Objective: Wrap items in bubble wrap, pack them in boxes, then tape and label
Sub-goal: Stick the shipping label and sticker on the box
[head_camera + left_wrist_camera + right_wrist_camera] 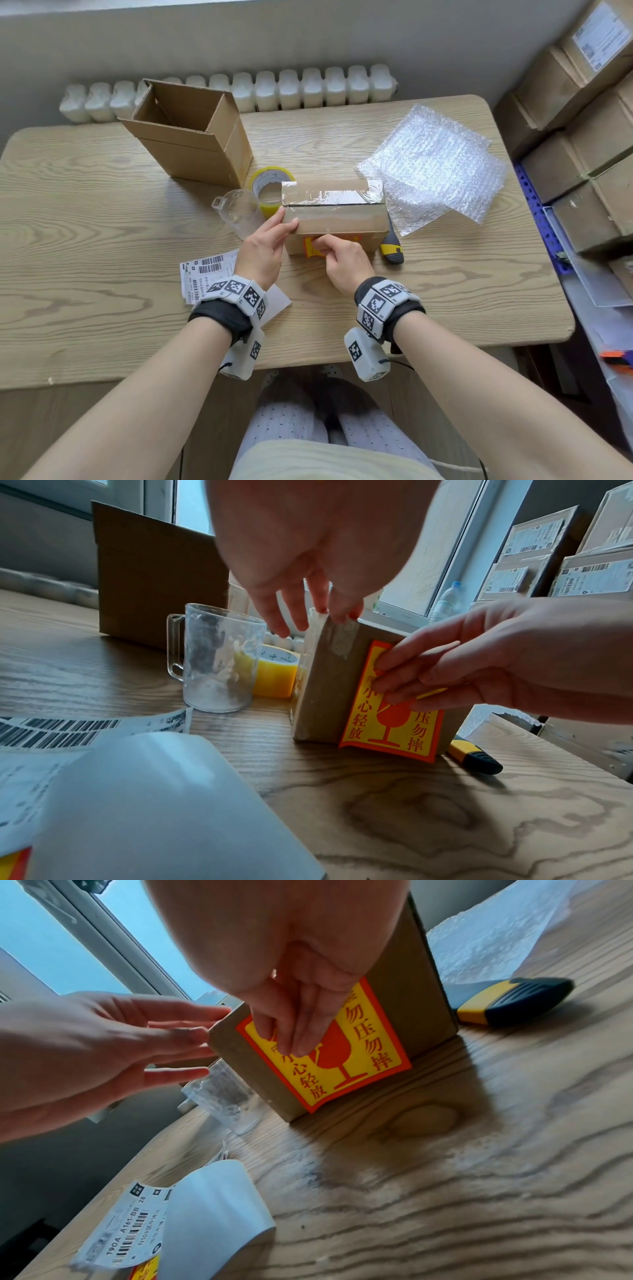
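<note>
A small cardboard box point(337, 219), taped shut along its top seam, stands in the middle of the wooden table point(102, 240). A yellow and red fragile sticker point(311, 248) lies on its near face, its lower edge curling off the cardboard in the left wrist view point(394, 723). My right hand point(323, 245) presses the sticker point(359, 1053) with straight fingers. My left hand point(286, 222) rests against the box's left end, fingers straight and thumb on the top corner, steadying it point(329, 691).
An open empty carton point(191, 137) stands at the back left. A yellow tape roll point(270, 181) and a clear plastic mug point(239, 209) sit left of the box. Bubble wrap sheets point(435, 164) lie at right, a utility knife point(392, 250) beside the box, shipping labels point(209, 274) near me. Stacked parcels point(582, 102) line the right.
</note>
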`<state>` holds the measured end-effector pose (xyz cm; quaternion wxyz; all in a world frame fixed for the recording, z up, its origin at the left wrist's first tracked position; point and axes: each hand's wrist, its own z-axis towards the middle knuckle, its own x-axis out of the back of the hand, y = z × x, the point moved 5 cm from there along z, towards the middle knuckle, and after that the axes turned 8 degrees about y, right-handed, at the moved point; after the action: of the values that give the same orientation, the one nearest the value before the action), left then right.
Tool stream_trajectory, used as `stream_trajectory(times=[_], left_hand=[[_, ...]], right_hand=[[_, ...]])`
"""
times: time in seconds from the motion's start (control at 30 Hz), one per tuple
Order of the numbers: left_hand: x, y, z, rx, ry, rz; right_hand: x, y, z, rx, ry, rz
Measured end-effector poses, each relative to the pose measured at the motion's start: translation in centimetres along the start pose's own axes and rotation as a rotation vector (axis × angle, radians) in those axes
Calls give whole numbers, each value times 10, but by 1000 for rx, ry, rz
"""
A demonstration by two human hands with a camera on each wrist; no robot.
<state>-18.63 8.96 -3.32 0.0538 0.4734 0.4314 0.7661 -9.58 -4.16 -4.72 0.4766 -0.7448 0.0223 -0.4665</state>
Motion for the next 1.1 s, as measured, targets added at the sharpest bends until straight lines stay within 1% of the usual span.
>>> stream_trajectory(times=[0.1,0.27,0.4,0.6,0.7,0.87,1.0,1.1], left_hand=[[0,-3,0,-2,-14,-1],[-1,-5,-1,-13,-5,-5],[-1,-5,-3,-37,3,4],[1,-3,-2,-43,-6,18],[2,-1,-2,-39,-9,24],[3,-1,1,-62,-25,72],[3,0,2,-74,-30,80],[3,2,2,-80,-20,79]], right_hand=[[-8,-3,5,28,-12,6],[-25,-1,11,44,-122,-33],[-39,10,14,-36,-208,-55],[-36,33,16,-159,-314,-99],[-32,46,17,-210,-322,-113],[-24,52,19,-202,-324,-133],[-4,68,13,-244,-250,-151],[14,80,6,-288,-150,-157]])
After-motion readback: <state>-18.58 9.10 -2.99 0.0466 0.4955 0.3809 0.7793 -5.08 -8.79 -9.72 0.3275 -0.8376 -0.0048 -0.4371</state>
